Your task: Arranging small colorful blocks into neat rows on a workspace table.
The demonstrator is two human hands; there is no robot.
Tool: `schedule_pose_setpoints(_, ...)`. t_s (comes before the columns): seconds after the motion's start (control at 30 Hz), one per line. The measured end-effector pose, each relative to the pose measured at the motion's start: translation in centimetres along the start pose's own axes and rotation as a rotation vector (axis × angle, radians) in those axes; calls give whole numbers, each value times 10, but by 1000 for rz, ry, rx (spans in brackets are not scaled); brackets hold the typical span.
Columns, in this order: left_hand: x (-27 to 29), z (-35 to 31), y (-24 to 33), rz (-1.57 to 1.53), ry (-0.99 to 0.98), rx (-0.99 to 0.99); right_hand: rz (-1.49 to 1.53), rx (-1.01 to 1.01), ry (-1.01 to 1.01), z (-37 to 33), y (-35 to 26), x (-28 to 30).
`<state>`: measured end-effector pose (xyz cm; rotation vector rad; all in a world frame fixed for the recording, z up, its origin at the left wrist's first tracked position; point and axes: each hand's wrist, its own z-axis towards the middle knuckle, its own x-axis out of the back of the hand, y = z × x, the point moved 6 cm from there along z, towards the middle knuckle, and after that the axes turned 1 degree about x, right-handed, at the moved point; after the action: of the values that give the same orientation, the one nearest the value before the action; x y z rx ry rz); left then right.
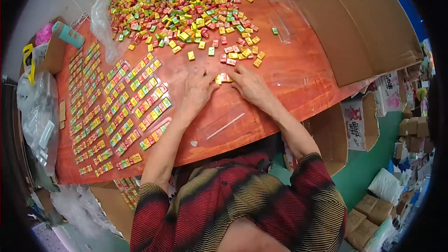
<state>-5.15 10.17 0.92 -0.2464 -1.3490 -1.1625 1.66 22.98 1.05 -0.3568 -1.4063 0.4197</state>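
My left hand [199, 85] and my right hand [252, 85] meet near the middle of the orange-red table [294, 95]. Between their fingertips is a short row of small boxes [223, 78], yellow and red, pressed from both ends. Just beyond the fingers lies a loose group of similar boxes [242, 54] in red, yellow and pink. A clear plastic strip with a white edge [226, 126] rests nearer to me, below the hands. Exactly how the fingertips grip the row is partly hidden by the hands.
A large heap of small boxes [175, 4] covers the far side. Slanting rows of boxes [123, 107] fill the table's left. A big cardboard carton [350, 23] stands at the right edge. Clear plastic bags [37, 116] hang at the left, and cartons [368, 219] sit on the green floor.
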Motion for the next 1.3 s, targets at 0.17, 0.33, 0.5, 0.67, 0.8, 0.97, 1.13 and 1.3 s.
schedule_pose_setpoints(0.17,4,-13,10,-63,-3,46,19,122,1,-5,-4,2)
schedule_pose_setpoints(0.33,2,-14,10,-32,18,40,-42,85,11,-2,-9,0)
schedule_pose_setpoints(0.5,-1,-16,12,48,-7,96,-82,116,3,-2,-9,-2)
schedule_pose_setpoints(0.67,12,-20,-7,-224,-42,131,41,15,-117,0,-2,4)
schedule_pose_setpoints(0.8,15,-16,-12,-207,-103,130,196,28,-214,2,11,5)
schedule_pose_setpoints(0.97,14,-14,-8,-100,-90,88,160,66,-172,2,10,3)
schedule_pose_setpoints(1.13,15,-16,-8,-191,-121,138,164,46,-169,1,7,8)
schedule_pose_setpoints(1.3,16,-24,-10,-207,-69,140,-18,-160,-170,-4,19,17)
